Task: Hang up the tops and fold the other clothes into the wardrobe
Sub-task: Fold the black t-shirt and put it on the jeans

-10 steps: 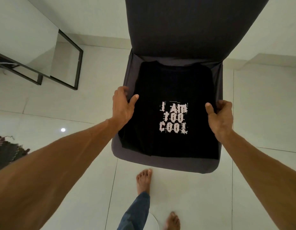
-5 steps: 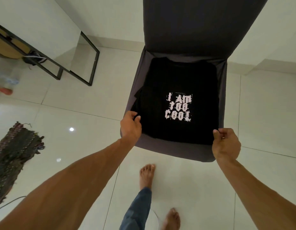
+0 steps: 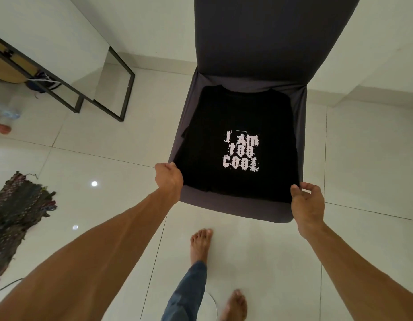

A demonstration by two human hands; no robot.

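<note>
A: Biggest first; pale tiled floor [image 3: 363, 158] is filling the view; dark grey chair [image 3: 258, 42] is standing on it, backrest rising towards the far wall.

B: And the garment?

A: Black T-shirt [image 3: 235, 112] is lying folded flat on the chair seat, neckline towards the backrest, covering most of the cushion; the near hem is sitting just inside the seat's front edge.

B: Surroundings?

A: Dark woven rug [image 3: 13, 209] is lying on the tiles at far left; a black metal frame [image 3: 128, 98] is standing beyond it, well apart from the chair; a bare foot [image 3: 199, 244] is resting on the floor just in front of the seat.

B: Hands?

A: Left hand [image 3: 169, 181] is sitting at the shirt's near-left corner, fingers curling tight into a fist round the cloth edge; right hand [image 3: 307, 209] is hovering at the near-right corner, thumb [image 3: 294, 191] lying against the fabric, fingers half curling with a gap showing; cannot tell whether it is actually pinching cloth.

B: Smallest?

A: White print [image 3: 241, 151] is reading "I AM TOO COOL", facing up.
</note>
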